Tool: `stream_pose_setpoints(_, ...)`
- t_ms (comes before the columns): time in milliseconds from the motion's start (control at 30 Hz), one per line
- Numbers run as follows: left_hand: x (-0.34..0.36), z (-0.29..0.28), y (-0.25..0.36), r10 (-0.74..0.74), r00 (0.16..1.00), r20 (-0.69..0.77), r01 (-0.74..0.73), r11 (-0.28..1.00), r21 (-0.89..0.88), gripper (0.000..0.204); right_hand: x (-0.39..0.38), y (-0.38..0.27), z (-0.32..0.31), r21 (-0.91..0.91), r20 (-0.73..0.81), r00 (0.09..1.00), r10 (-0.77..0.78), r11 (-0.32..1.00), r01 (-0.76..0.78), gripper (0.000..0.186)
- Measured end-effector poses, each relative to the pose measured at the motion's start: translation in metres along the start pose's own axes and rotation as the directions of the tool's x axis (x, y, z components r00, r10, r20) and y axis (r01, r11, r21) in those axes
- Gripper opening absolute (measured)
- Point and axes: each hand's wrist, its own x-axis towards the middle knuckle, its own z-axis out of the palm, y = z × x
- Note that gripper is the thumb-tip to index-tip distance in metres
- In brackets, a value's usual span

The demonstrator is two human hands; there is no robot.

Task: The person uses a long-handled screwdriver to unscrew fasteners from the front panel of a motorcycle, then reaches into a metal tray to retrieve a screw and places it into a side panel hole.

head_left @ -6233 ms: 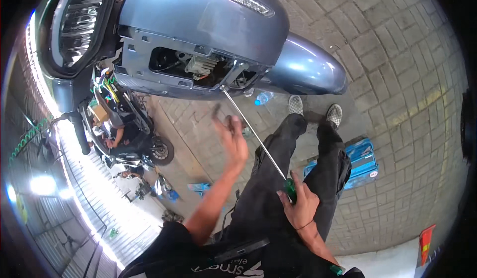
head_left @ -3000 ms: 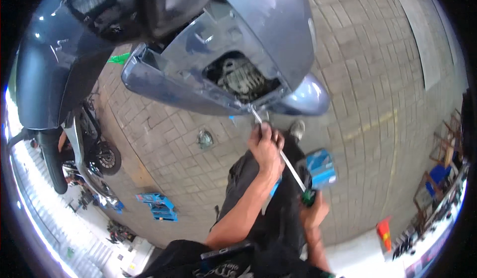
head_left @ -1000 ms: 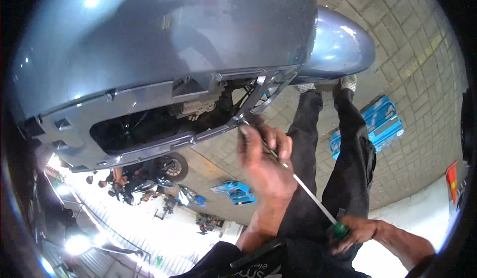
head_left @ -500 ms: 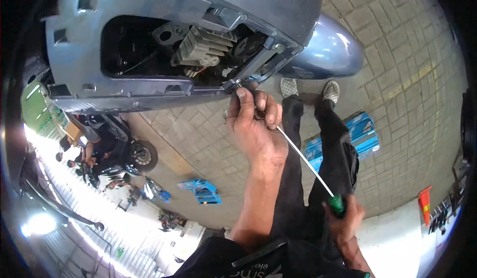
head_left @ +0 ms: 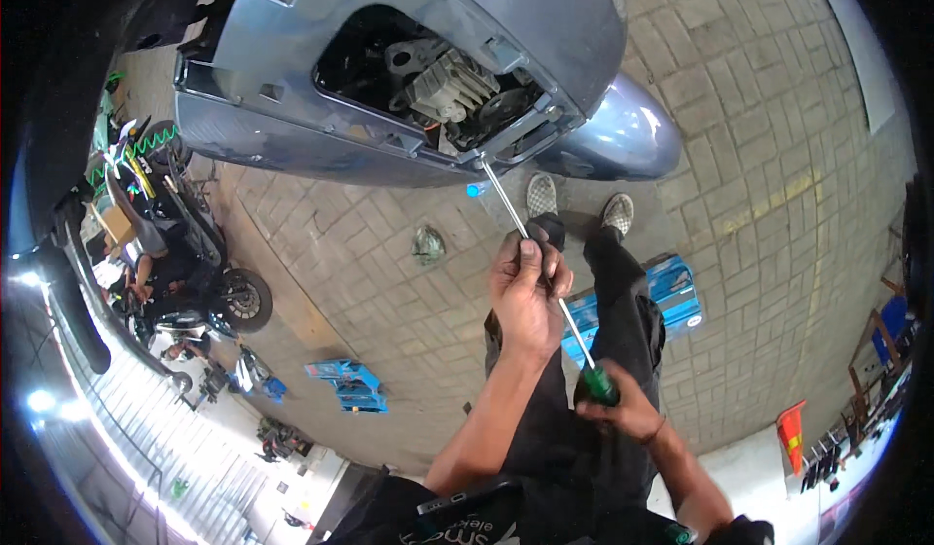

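Observation:
A long screwdriver (head_left: 504,195) with a thin metal shaft slants across the middle of the view. My right hand (head_left: 628,407) is closed round its green handle (head_left: 598,385). Farther up, the fingers of my left hand (head_left: 530,287) pinch the shaft. The tip meets the lower edge of a grey-blue scooter body (head_left: 263,122), beside the corner of its opening. Whether a screw sits under the tip is too small to make out. Inside the opening shows a finned metal part (head_left: 452,86) among dark components.
A shiny fender (head_left: 623,136) juts out right of the body. Blue toolboxes stand on the paved floor, one (head_left: 671,292) by my legs and another (head_left: 350,385) to the left. A crumpled bag (head_left: 428,244) lies between. Parked motorcycles (head_left: 209,253) and an orange cone (head_left: 791,436) stand farther off.
My left hand has slid back from the scooter's edge along the shaft, baring the tip end against the body. My right hand still holds the handle. The whole view has shifted.

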Motion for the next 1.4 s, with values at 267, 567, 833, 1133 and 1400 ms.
stream_pose_setpoints(267, 0.000, 0.017, -0.009, 0.074, 0.990, -0.124, -0.073, 0.997, 0.009, 0.014, -0.015, -0.003, 0.018, -0.746, -0.524, 0.677, -0.517, 0.662, -0.072, 0.040)
stream_pose_setpoints(567, 0.009, 0.005, 0.008, 0.015, 1.000, 0.008, -0.015, 1.000, 0.016, 0.021, -0.016, -0.010, 0.005, 0.292, 0.270, 0.963, 0.001, 0.953, -0.083, 0.042)
stream_pose_setpoints(833, 0.010, 0.027, -0.005, 0.093, 0.981, -0.172, -0.082, 0.994, 0.066, 0.017, -0.015, 0.002, 0.039, -0.842, -0.521, 0.452, -0.724, 0.522, -0.136, 0.040)
stream_pose_setpoints(1133, 0.008, 0.018, 0.021, -0.017, 0.998, -0.062, 0.027, 0.987, 0.160, 0.014, 0.005, 0.003, -0.001, 0.359, 0.664, 0.746, 0.053, 0.852, -0.380, 0.029)
stream_pose_setpoints(1400, 0.020, 0.026, 0.000, 0.101, 0.976, -0.195, -0.093, 0.994, 0.051, 0.016, -0.008, 0.000, 0.032, -0.721, -0.436, 0.616, -0.656, 0.665, 0.197, 0.056)
